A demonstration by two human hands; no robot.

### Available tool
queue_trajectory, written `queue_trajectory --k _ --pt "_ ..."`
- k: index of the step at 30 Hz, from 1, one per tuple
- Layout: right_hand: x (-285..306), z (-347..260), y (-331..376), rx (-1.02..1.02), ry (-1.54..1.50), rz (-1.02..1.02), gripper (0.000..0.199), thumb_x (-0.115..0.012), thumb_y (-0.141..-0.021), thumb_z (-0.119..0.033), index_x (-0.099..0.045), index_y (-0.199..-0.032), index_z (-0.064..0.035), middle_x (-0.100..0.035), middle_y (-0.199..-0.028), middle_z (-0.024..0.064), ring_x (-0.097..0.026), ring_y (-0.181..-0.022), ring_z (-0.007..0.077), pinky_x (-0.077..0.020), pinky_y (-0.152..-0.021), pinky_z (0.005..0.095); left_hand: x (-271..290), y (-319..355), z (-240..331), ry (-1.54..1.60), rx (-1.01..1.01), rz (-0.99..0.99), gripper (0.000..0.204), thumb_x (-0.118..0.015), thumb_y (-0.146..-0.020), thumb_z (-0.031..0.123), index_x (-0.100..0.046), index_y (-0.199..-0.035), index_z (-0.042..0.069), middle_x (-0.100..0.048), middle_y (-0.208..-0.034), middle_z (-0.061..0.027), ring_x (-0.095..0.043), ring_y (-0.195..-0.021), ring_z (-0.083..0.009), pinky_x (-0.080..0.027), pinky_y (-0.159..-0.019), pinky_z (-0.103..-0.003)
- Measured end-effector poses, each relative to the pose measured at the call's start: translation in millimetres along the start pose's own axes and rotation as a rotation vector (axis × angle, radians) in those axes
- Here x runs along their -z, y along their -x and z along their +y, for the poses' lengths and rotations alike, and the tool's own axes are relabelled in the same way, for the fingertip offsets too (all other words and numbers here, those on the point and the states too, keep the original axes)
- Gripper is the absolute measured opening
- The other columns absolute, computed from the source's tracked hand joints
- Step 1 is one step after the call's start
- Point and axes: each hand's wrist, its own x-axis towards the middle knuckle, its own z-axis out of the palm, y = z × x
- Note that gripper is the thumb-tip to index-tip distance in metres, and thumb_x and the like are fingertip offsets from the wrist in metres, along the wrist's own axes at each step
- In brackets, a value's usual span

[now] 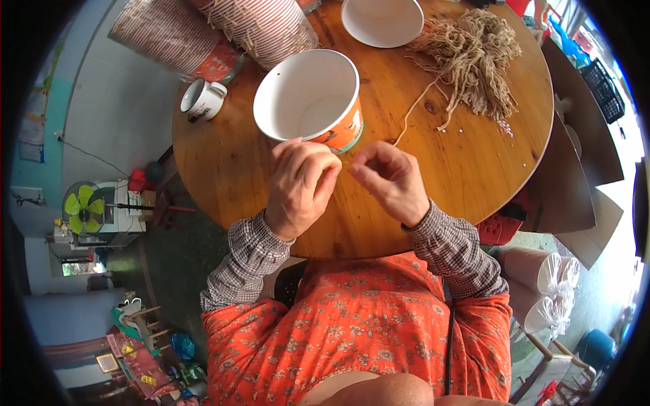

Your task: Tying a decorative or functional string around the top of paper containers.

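Note:
A white paper bucket (309, 95) with an orange printed outside stands on the table, its mouth facing up; a small dark hole shows in its far left wall. Just in front of the near rim, my left hand (305, 183) is closed with bent fingers, and what they hold is hidden. To its right, the thumb and forefinger of my right hand (394, 181) pinch together at a thin beige cord (412, 111). That cord trails back toward a loose heap of beige cords (474, 61). A small gap separates my two hands.
Two tall stacks of paper buckets (169, 40) lean at the back left, beside a white mug (204, 99). Another white bucket (382, 21) stands at the back of the round wooden table (223, 169). Cardboard boxes (558, 183) and plastic-wrapped stacks (535, 277) are at the right.

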Motion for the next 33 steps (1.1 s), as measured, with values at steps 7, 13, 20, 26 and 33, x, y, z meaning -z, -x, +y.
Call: queue_trajectory --k 7,13,20,26,33 --pt "15.9 1.8 -29.2 -0.018 -0.121 0.150 0.011 -0.063 -0.091 -0.013 -0.059 -0.085 -0.0036 -0.054 -0.067 -0.0046 -0.048 -0.056 0.0019 -0.0405 -0.048 0.0193 19.0 3.4 -79.8 -0.204 0.045 -0.157 0.038 -0.073 -0.074 0.007 -0.064 -0.110 0.012 -0.060 -0.119 -0.0050 -0.051 -0.121 -0.0264 -0.034 -0.101 -0.042" --pt "3.2 -10.7 -41.7 0.389 0.317 0.115 0.006 -0.064 -0.083 -0.004 -0.060 -0.087 -0.0028 -0.063 -0.103 0.0105 -0.062 -0.094 0.0223 -0.0513 -0.076 0.0315 15.4 -10.5 -86.5 0.221 0.127 -0.065 0.010 -0.066 -0.083 0.007 -0.062 -0.092 0.005 -0.064 -0.085 -0.0072 -0.062 -0.087 -0.0246 -0.044 -0.091 -0.040" --pt "-35.8 -4.0 -45.2 0.572 0.506 -0.099 0.014 -0.065 -0.077 0.002 -0.058 -0.088 -0.0034 -0.059 -0.112 0.0151 -0.058 -0.101 0.0328 -0.0471 -0.090 0.0396 11.8 -14.3 -62.9 0.159 0.249 -0.075 0.035 -0.072 -0.080 0.008 -0.060 -0.112 0.002 -0.066 -0.096 -0.0165 -0.062 -0.090 -0.0332 -0.049 -0.080 -0.040" --pt "-34.3 -10.9 -43.2 0.706 0.757 -0.119 0.022 -0.068 -0.071 -0.007 -0.058 -0.091 -0.0078 -0.059 -0.102 0.0093 -0.057 -0.096 0.0274 -0.0437 -0.095 0.0441 24.8 -16.9 -57.7 0.248 0.131 -0.134 0.031 -0.065 -0.083 0.000 -0.058 -0.114 -0.001 -0.065 -0.097 -0.0169 -0.063 -0.091 -0.0335 -0.049 -0.079 -0.039" --pt "-39.3 -20.9 -31.0 0.850 0.784 -0.171 0.023 -0.069 -0.072 -0.003 -0.058 -0.092 -0.0058 -0.056 -0.082 0.0051 -0.058 -0.076 0.0227 -0.0389 -0.101 0.0509 38.0 -10.7 -58.2 0.576 0.435 -0.170 0.032 -0.063 -0.089 0.006 -0.056 -0.119 -0.003 -0.064 -0.109 -0.0173 -0.065 -0.099 -0.0266 -0.051 -0.083 -0.032"
